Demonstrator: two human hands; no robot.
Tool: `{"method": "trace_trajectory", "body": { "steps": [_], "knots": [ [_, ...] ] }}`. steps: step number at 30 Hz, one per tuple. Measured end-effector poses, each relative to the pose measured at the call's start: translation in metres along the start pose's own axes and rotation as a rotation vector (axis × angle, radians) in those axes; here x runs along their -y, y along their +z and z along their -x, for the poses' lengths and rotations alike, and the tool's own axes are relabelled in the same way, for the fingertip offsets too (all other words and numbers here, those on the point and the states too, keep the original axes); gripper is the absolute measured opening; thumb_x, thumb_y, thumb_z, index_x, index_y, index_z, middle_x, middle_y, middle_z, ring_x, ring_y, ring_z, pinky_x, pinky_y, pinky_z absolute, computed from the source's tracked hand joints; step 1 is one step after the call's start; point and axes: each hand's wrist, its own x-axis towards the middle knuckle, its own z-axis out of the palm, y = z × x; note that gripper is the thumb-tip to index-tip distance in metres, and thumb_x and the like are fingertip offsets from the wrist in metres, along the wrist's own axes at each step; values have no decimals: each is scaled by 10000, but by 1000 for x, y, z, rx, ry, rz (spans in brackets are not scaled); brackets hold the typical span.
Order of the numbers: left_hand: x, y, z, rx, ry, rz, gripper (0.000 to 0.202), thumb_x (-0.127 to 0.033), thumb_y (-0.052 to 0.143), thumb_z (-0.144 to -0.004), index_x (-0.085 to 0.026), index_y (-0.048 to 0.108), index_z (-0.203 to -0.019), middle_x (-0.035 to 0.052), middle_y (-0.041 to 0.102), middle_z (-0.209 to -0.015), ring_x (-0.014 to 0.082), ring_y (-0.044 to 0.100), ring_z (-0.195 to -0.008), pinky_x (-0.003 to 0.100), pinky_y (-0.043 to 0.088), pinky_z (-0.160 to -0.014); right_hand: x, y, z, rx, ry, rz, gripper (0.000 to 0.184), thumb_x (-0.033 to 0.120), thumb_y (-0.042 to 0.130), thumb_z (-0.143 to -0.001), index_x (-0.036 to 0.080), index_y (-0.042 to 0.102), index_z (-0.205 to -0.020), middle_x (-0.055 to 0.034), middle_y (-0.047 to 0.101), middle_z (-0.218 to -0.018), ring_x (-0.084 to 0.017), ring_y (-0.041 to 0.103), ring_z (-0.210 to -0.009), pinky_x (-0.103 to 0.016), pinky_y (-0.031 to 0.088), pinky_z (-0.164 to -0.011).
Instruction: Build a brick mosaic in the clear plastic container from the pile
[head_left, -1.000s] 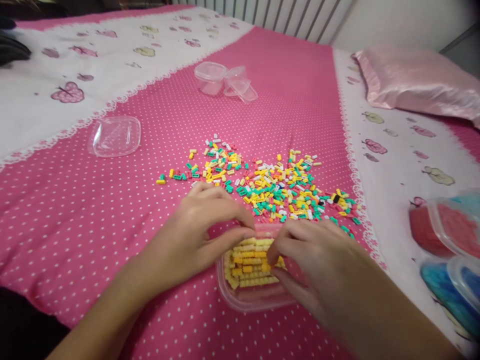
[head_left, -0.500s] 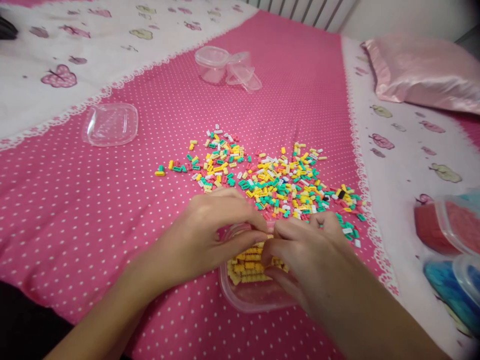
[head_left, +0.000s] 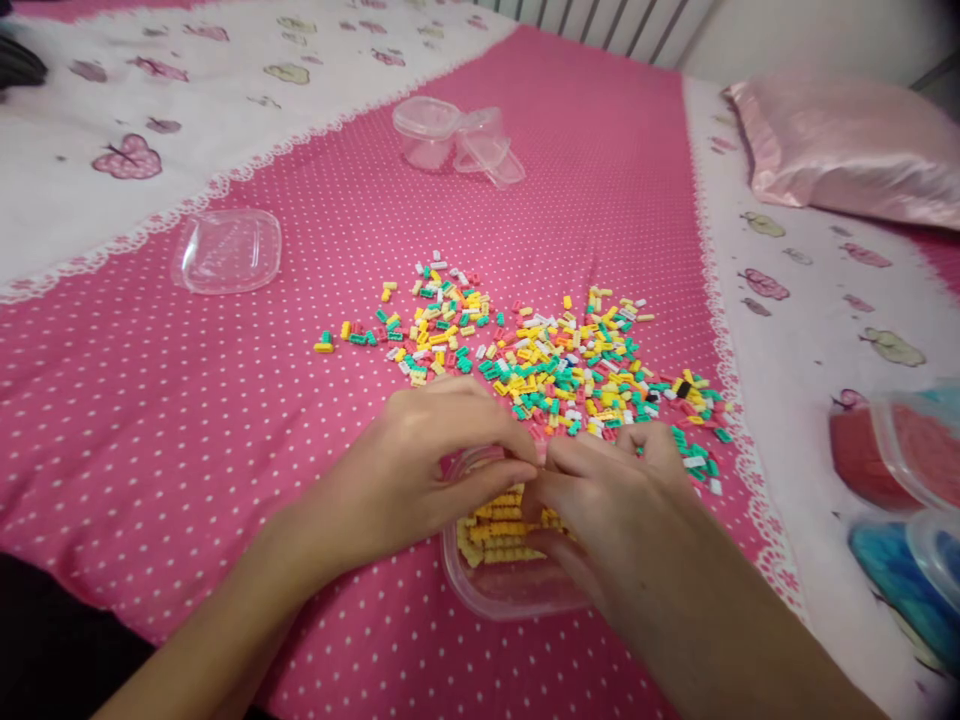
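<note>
Both hands meet over a clear plastic container on the pink dotted bedspread. Inside it, joined yellow toy bricks lie in rows. My left hand comes in from the left, thumb and fingers pinched together; whatever is between the tips is hidden. My right hand is curled close to the left fingertips, over the container's right part, and its grip is also hidden. Just beyond the hands, a loose pile of small toy bricks in yellow, green, white and red spreads across the bedspread.
A clear lid lies at the left. Further back are clear empty tubs with lids. At the right edge stand a tub of red pieces and a tub of blue pieces. A pink pillow rests at the back right.
The view has shifted very slightly. Both hands stay together over the container, with only small finger movements.
</note>
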Motion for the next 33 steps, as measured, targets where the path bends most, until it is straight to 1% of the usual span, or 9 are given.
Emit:
{"method": "trace_trajectory", "body": {
  "steps": [4, 7, 11, 14, 17, 20, 24, 28, 33],
  "knots": [
    [0, -1, 1, -3, -2, 7, 51, -168, 671, -930, -190, 710, -905, -25, 717, -862, 103, 643, -843, 236, 459, -815, -6, -4, 2, -53, -54, -11, 271, 41, 788, -684, 249, 614, -688, 48, 621, -688, -187, 526, -651, -357, 255, -687],
    [-1, -3, 1, 13, -11, 31, 60, -202, 673, -935, -197, 716, -893, -24, 713, -844, 115, 635, -851, 247, 459, -816, -10, -10, 0, -2, -31, -97, 271, 26, 773, -696, 238, 610, -740, 42, 612, -715, -190, 551, -673, -335, 289, -647],
    [2, -6, 1, -74, -32, 67, 82, -231, 666, -941, -199, 715, -884, -22, 731, -852, 117, 651, -852, 241, 484, -814, -17, -21, -8, -10, 63, -241, 137, 127, 689, -860, 253, 636, -858, 32, 606, -774, -181, 574, -744, -313, 353, -657],
    [13, -7, -1, -192, -123, -216, 101, -259, 650, -950, -203, 708, -889, -20, 744, -867, 125, 657, -823, 243, 496, -778, -28, -26, -15, -152, 122, -250, 179, 207, 676, -892, 261, 646, -1060, 29, 576, -800, -160, 562, -718, -294, 389, -640],
    [30, -11, -5, -245, -242, -569, 108, -247, 627, -957, -195, 720, -972, 31, 756, -952, 212, 643, -919, 350, 470, -849, -41, -28, -18, -249, 188, -244, 304, 217, 676, -886, 241, 627, -1186, 23, 563, -811, -152, 558, -705, -294, 424, -651],
    [44, -16, -12, -220, -321, -720, 173, -211, 609, -947, -162, 728, -1063, 102, 745, -1045, 311, 606, -1005, 449, 428, -873, -48, -26, -17, -177, 175, -288, 236, 234, 650, -914, 234, 659, -1150, -10, 640, -923, -169, 614, -815, -320, 461, -733],
    [49, -19, -21, -144, -384, -834, 178, -225, 599, -940, -164, 756, -996, 108, 755, -994, 351, 593, -990, 480, 408, -847, -46, -21, -17, 19, 108, -334, 135, 241, 625, -948, 250, 715, -1048, -12, 700, -1061, -193, 638, -1011, -362, 465, -881],
    [47, -19, -28, -87, -406, -871, 175, -197, 597, -926, -195, 767, -967, 84, 775, -970, 353, 585, -998, 477, 392, -847, -41, -20, -20, 153, 137, -338, 86, 278, 634, -955, 265, 718, -971, 21, 716, -1008, -186, 631, -989, -367, 460, -876],
    [51, -19, -31, -78, -411, -836, 155, -178, 618, -905, -215, 759, -959, 59, 781, -944, 332, 593, -976, 447, 388, -836, -45, -27, -18, 236, 196, -347, 97, 297, 626, -955, 273, 702, -900, 36, 714, -946, -183, 632, -928, -366, 452, -818]
  ]
}}
